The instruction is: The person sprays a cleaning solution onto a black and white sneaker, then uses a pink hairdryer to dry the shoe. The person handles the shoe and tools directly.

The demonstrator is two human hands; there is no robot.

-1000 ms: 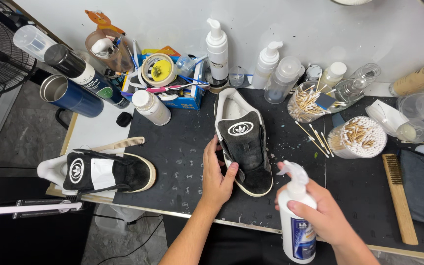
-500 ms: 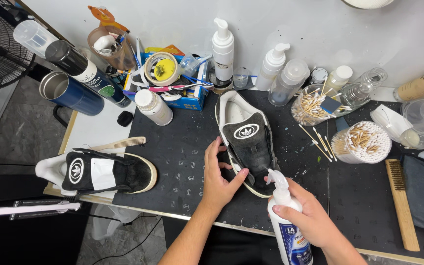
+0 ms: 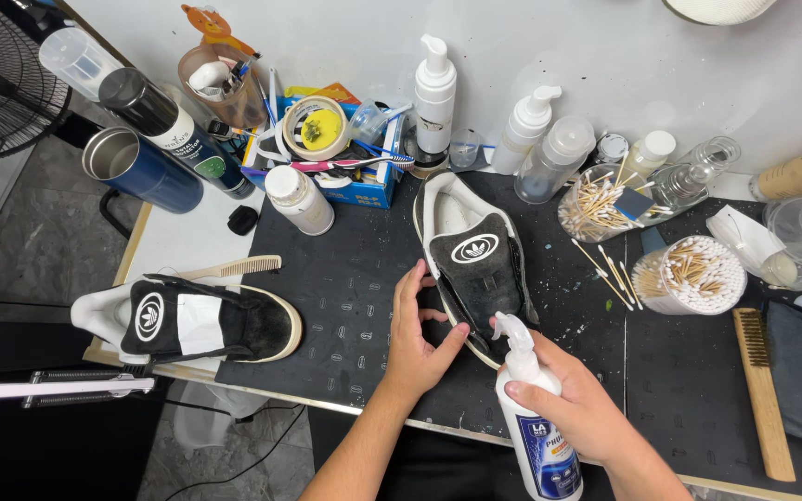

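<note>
A black suede shoe [image 3: 477,264] with a white lining and sole lies toe toward me on the black work mat [image 3: 355,306]. My left hand [image 3: 417,336] rests against the shoe's near left side, thumb on the toe edge, fingers spread. My right hand [image 3: 579,410] grips a white spray bottle [image 3: 536,416] with a blue label, its nozzle pointing at the shoe's toe. The matching second shoe [image 3: 183,320] lies on its side at the left end of the mat, away from both hands.
Pump bottles [image 3: 435,93], small bottles and jars of cotton swabs [image 3: 689,274] line the back. A blue box of tools [image 3: 345,172], tape roll, metal tumbler [image 3: 136,169] and cans stand at back left. A wooden brush [image 3: 761,390] lies right. A comb [image 3: 234,267] lies left. A fan stands far left.
My right hand has brought the spray bottle leftward and closer, up to the shoe's toe. My left hand has stayed against the shoe's side, fingers opening slightly.
</note>
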